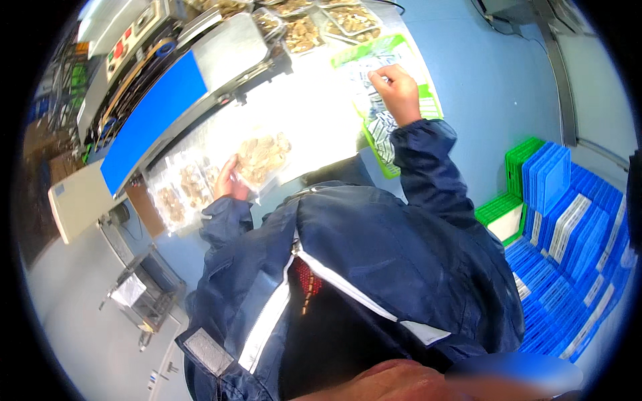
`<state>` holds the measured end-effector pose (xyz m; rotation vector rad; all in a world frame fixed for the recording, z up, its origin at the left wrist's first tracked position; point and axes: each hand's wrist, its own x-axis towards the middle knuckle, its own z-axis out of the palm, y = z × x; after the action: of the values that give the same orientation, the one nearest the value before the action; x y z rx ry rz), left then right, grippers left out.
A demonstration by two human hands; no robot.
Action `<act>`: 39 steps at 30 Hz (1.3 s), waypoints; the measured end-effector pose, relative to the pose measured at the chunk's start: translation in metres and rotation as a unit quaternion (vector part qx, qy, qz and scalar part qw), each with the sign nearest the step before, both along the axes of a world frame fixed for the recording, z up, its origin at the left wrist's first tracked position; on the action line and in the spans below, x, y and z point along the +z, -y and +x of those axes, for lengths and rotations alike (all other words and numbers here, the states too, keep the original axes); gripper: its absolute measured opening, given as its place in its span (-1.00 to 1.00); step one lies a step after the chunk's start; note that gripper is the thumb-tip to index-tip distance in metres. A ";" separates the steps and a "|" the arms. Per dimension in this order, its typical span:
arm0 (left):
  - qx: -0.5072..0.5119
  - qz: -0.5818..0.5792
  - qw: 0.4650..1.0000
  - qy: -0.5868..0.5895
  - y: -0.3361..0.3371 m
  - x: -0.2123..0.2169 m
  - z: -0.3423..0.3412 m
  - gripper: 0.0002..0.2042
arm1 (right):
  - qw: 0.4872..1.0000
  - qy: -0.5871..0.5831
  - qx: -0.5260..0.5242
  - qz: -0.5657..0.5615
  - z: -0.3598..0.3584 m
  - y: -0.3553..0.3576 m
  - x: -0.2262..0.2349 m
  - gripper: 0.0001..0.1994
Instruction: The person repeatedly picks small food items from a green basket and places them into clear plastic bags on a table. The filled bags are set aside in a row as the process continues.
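My left hand [229,180] grips the near-left edge of a clear plastic bag [264,159] filled with pale brown, flat pieces of what looks like food. The bag rests at the front of the brightly lit white table. Out to the right, my right hand [399,93] hovers over a green plastic basket [371,137] heaped with small white-and-dark printed sachets [384,127]. Its fingers are curled together, and whatever they may hold is too small to make out. To the left of my left hand lie several more filled clear bags [190,184].
Clear trays of brown pieces [301,32] stand at the table's far side. A machine with a blue panel [157,120] and a metal plate [237,50] borders the table on the left. Stacked blue crates [568,214] and green crates [501,217] occupy the right floor.
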<state>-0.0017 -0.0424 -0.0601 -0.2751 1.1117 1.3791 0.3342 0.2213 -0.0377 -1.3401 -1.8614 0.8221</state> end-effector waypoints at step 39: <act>0.265 -0.006 0.962 -0.070 0.168 -0.081 -0.031 -0.67 | 0.775 0.523 0.353 -0.015 -0.182 0.007 -0.076 -0.28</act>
<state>-0.0323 -0.2104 -0.1413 -0.5183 1.2142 1.8892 0.1521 0.2144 -0.1134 -1.1757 -3.3787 0.3996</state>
